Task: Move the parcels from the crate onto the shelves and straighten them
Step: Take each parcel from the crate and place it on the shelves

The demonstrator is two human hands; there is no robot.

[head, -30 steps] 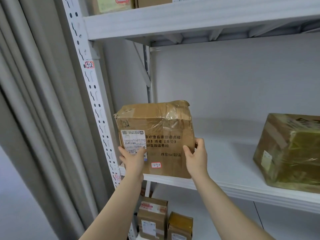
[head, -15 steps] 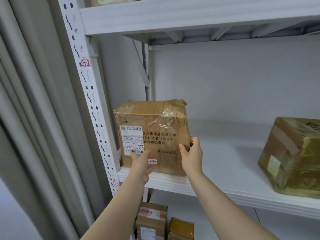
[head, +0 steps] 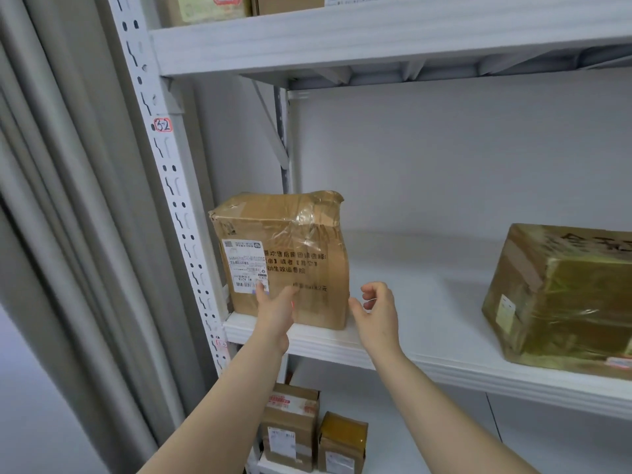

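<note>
Grey curtain (head: pixel 68 234) L, white wall (head: pixel 444 159)

Parcel (head: pixel 284 258) on shelf (head: pixel 444 367) — left end

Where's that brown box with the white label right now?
The brown box stands at the left end of the middle shelf, beside the perforated post, far left of another parcel.
</note>
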